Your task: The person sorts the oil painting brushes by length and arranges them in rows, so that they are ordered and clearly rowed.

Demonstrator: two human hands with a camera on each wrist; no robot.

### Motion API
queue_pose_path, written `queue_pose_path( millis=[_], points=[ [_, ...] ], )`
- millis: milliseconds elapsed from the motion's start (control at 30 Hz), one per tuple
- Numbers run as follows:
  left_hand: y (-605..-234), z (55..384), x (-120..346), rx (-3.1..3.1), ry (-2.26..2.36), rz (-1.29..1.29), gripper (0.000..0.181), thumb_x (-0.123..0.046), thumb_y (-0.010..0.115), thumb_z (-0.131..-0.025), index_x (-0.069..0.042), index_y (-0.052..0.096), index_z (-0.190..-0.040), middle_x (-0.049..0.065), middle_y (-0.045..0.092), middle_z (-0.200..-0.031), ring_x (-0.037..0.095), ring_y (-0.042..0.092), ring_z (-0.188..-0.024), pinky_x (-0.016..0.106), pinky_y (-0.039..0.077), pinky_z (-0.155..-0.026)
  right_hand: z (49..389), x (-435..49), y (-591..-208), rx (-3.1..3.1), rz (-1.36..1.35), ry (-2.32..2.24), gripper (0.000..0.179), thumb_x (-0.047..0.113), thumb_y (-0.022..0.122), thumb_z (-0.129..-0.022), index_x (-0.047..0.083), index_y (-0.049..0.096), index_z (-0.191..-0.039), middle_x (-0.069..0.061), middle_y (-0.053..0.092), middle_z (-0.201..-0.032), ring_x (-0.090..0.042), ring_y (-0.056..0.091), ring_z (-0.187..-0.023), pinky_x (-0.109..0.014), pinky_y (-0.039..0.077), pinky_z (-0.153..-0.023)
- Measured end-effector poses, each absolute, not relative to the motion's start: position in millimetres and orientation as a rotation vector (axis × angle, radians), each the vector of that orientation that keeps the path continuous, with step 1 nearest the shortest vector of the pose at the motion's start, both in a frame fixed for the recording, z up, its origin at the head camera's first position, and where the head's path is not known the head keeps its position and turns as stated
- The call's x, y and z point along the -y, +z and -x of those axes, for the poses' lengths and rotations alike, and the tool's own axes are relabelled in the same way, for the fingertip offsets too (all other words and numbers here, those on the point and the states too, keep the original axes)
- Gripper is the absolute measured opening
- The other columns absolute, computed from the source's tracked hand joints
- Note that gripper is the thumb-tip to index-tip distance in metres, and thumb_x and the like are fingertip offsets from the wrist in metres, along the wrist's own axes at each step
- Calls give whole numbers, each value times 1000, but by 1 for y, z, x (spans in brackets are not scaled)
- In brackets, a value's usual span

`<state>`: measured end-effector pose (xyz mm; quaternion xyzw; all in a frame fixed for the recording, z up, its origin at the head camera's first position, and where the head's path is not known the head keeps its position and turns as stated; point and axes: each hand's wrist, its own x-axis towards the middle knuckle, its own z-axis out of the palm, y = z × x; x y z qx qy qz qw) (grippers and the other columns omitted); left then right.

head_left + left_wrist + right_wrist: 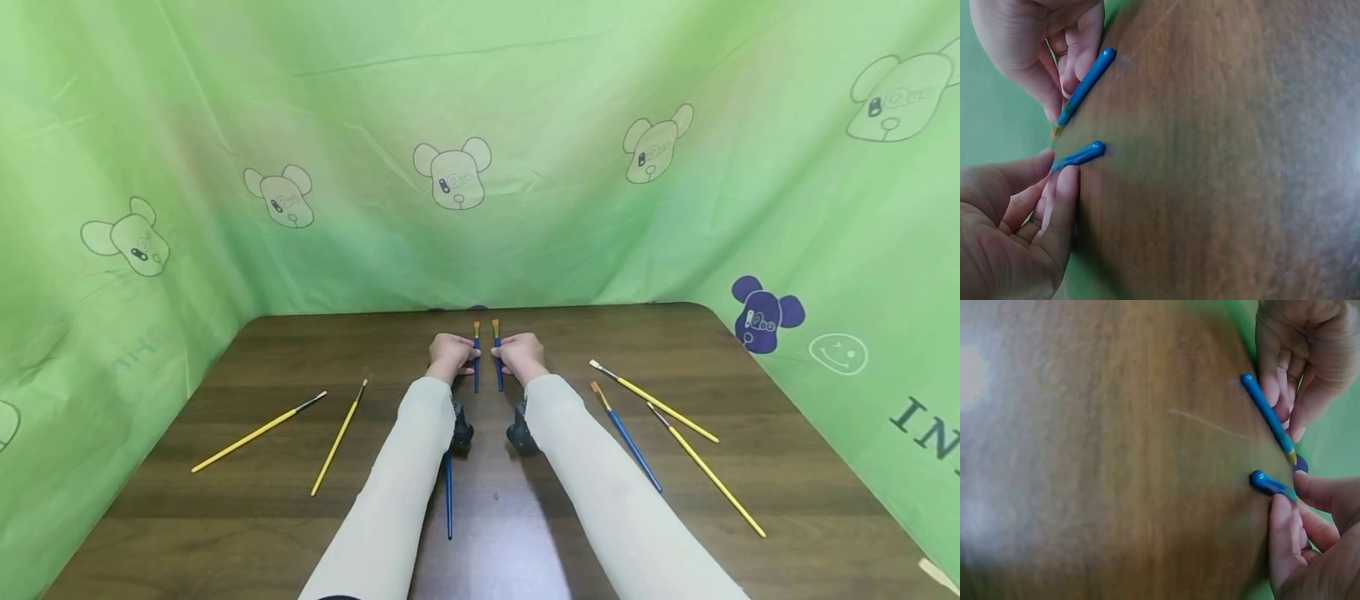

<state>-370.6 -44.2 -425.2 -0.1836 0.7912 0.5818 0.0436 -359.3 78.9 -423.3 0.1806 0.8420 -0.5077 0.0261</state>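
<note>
At the far middle of the table, my left hand (452, 354) pinches a short blue paintbrush (476, 382) between thumb and fingers. Its bristles point to the far edge. Just to the right, my right hand (521, 354) pinches a second blue paintbrush (500, 380), held nearly parallel with a small gap between the two. The left wrist view shows the rounded handle end of the left brush (1085, 153) beyond the thumb and fingertips. Seen from the right wrist, the right brush (1266, 482) likewise sticks out from the fingertips. Fingers partly hide both brushes.
Two yellow paintbrushes (258, 432) lie at the left of the wooden table (495, 533). Another blue paintbrush (449, 500) lies partly under the left forearm. Right of the right arm are a blue paintbrush (633, 446) and two yellow paintbrushes (705, 467). A green printed curtain (360, 267) surrounds the table.
</note>
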Motion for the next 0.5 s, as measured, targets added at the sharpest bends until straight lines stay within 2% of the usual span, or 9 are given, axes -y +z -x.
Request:
queue_pose_path(
  millis=[233,367,500],
  points=[
    [-422,369,46,-2418,1776,508,20,-4,79,-80,-4,75,-99,5,66,-74,13,60,-64,28,56,-47,359,-83,-421,-2465,-539,-1711,31,13,74,-87,3,67,-116,-15,66,-111,-25,65,-93,-26,58,-63],
    [-417,371,47,-2406,1757,454,19,-6,78,-82,-4,73,-101,7,68,-80,18,63,-71,30,57,-48,360,-88,-415,-2366,-504,-1826,35,11,72,-88,-1,63,-120,-15,64,-108,-24,62,-96,-29,59,-67],
    [-411,369,48,-2394,1749,358,21,-7,76,-84,-3,72,-104,10,70,-93,24,66,-81,32,58,-53,358,-97,-404,-2303,-445,-1875,38,12,70,-91,-3,59,-124,-19,62,-115,-29,61,-103,-33,59,-75]
  ],
)
